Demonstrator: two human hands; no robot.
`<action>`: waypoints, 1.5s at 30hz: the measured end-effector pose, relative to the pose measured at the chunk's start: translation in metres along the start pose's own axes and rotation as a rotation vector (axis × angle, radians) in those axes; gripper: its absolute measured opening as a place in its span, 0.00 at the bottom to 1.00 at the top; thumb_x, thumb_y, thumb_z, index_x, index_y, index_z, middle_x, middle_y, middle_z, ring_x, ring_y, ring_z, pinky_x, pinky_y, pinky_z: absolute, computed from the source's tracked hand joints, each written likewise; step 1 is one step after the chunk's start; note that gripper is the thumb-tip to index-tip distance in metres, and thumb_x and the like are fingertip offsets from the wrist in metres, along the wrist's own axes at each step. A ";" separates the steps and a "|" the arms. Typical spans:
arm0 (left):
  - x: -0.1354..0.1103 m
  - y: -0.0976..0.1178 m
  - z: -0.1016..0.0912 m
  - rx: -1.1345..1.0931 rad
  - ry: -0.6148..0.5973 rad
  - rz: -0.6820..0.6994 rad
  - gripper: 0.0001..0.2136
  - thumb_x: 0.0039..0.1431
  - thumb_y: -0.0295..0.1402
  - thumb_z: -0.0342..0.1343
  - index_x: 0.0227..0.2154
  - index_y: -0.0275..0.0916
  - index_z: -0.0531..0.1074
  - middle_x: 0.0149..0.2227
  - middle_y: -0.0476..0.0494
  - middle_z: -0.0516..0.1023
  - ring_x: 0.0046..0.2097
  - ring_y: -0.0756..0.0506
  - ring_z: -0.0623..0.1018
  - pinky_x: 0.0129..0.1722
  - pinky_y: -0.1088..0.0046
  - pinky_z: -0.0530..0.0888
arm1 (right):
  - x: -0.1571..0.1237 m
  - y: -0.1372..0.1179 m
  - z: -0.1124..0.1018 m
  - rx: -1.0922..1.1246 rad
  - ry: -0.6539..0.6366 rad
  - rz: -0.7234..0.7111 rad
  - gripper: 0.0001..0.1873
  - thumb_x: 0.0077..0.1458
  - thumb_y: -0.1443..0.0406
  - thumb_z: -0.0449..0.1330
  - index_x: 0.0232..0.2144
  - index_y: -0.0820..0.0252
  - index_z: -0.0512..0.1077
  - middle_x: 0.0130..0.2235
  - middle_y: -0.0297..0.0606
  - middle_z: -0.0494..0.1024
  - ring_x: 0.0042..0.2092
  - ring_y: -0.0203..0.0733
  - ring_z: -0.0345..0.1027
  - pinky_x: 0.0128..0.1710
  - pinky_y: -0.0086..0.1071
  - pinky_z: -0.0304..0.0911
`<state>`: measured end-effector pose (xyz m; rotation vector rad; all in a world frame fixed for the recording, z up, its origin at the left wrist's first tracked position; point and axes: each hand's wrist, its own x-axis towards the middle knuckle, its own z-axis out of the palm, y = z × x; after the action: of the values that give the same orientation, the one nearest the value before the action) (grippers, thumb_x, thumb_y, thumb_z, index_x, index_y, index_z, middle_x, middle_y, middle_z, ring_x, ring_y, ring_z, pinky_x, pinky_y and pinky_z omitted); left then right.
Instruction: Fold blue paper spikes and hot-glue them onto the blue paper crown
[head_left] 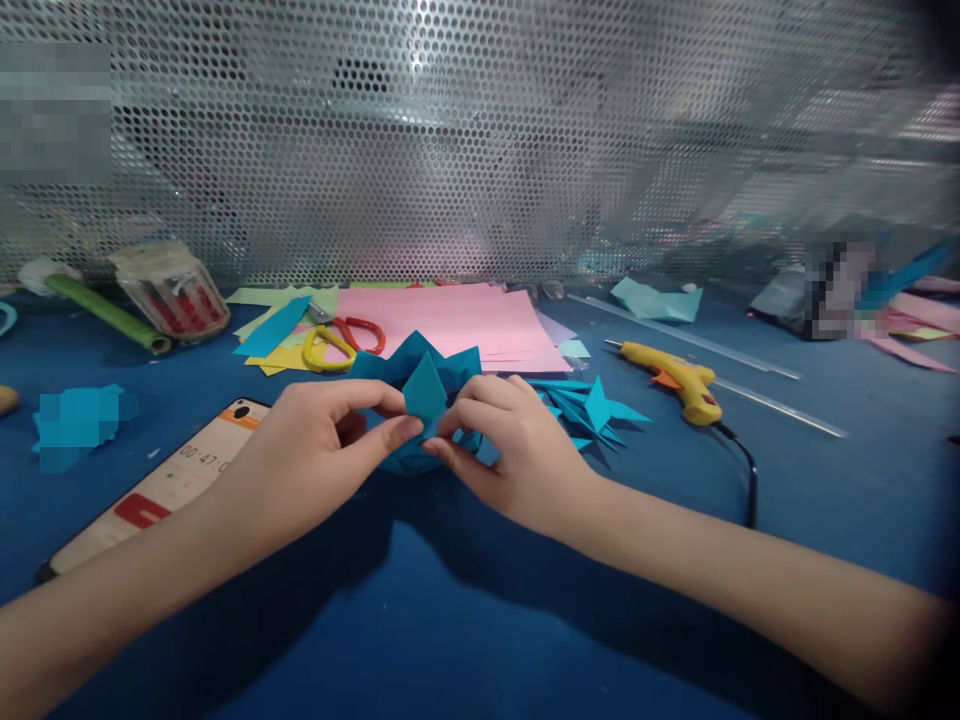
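Between my hands is a blue folded-paper piece point(425, 386) with a pointed top, held at the near side of a ring-like blue paper shape point(417, 356) with a zigzag rim. My left hand point(330, 430) pinches its lower left edge between thumb and forefinger. From the other side, my right hand point(517, 440) is closed with its fingertips at the lower right of the same paper; they hide part of the ring. Behind my right hand lies a heap of loose blue folded-paper pieces point(596, 410).
Beyond my hands lie scissors point(330, 347) and pink paper sheets point(450, 315). A yellow glue gun point(671, 380) rests at right near clear glue sticks point(780, 408). A phone point(161, 485) is beside my left forearm. A jar point(172, 290) and green roll point(109, 312) stand back left, before a perforated metal panel point(480, 150).
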<state>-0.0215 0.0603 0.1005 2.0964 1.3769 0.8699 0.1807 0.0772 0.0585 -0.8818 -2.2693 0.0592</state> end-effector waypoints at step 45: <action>-0.002 -0.009 0.014 0.160 -0.012 0.131 0.04 0.53 0.33 0.53 0.31 0.41 0.72 0.32 0.53 0.70 0.24 0.55 0.69 0.23 0.75 0.67 | -0.003 -0.011 0.010 0.047 0.073 0.063 0.03 0.57 0.67 0.57 0.33 0.57 0.71 0.41 0.40 0.73 0.45 0.46 0.64 0.43 0.40 0.53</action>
<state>-0.0179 0.0611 0.0844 2.3316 1.3542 0.8202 0.1699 0.0693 0.0525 -0.9155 -2.1638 0.1063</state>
